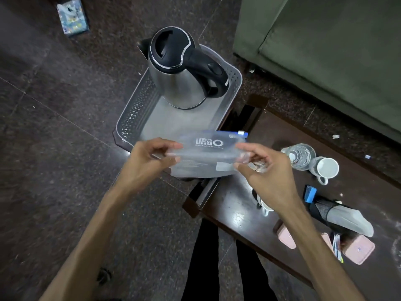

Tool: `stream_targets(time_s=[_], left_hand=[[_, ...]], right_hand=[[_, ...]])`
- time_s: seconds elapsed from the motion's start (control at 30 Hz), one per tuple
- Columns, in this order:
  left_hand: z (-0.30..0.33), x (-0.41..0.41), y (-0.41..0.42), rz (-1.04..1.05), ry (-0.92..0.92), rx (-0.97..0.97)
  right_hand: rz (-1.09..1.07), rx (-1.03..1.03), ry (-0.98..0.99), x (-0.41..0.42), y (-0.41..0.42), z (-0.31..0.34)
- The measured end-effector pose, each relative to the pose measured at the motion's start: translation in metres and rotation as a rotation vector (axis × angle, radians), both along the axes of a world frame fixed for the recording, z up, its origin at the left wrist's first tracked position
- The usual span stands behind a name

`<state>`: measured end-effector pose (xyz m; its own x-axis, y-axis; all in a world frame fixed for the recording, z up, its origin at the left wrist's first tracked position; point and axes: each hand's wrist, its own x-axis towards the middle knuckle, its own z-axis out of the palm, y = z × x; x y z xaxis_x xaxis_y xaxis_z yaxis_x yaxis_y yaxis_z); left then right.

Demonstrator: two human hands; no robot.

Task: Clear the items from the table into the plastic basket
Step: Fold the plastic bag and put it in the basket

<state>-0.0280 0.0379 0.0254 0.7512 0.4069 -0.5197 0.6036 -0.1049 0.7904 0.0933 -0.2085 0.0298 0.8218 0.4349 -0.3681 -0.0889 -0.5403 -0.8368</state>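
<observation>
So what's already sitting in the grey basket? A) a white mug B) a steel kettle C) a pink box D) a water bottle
B: the steel kettle stands inside the plastic basket, while the mug, bottle and pink box are on the table.

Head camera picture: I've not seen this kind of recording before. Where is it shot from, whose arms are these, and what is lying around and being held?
A person wears the camera on the head, looking down at their own arms. The left hand and right hand hold a clear zip pouch by its ends, over a grey plastic basket that already contains a steel kettle. On the dark table remain a water bottle, a white mug, pink boxes and a black mesh pouch.
</observation>
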Motion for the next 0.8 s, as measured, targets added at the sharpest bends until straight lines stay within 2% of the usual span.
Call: stream_targets(time_s=[0.07,0.13,0.2,0.3,0.4,0.47,0.57,0.67,0.73,0.8], left_hand=[[0.006,0.000,0.011,-0.063,-0.020,0.168],[0.010,0.000,0.024,-0.070,-0.079,0.297],[0.008,0.004,0.037,-0.034,-0.122,0.311],[-0.011,0.016,0.057,0.050,-0.086,0.363],[-0.044,0.033,0.080,0.071,-0.009,0.507],[-0.060,0.041,0.092,0.057,0.060,0.530],[-0.072,0.041,0.090,-0.033,0.115,0.623],[-0.077,0.033,0.073,-0.169,0.030,0.816],[-0.082,0.026,0.062,-0.248,0.000,0.939],[-0.087,0.020,0.054,-0.289,0.003,0.966]], right_hand=[[0.086,-0.097,-0.197,-0.001,0.010,0.001],[0.110,-0.125,-0.258,0.000,0.024,-0.001],[0.089,-0.096,-0.183,0.003,0.043,-0.004],[0.066,-0.078,-0.024,0.006,0.081,-0.024],[0.035,-0.135,0.038,0.009,0.120,-0.054],[0.033,-0.214,0.052,0.010,0.139,-0.070],[0.131,-0.390,-0.033,0.009,0.154,-0.085],[0.265,-0.537,-0.223,0.003,0.160,-0.084],[0.277,-0.469,-0.428,-0.005,0.160,-0.080],[0.350,-0.309,-0.540,-0.012,0.162,-0.078]])
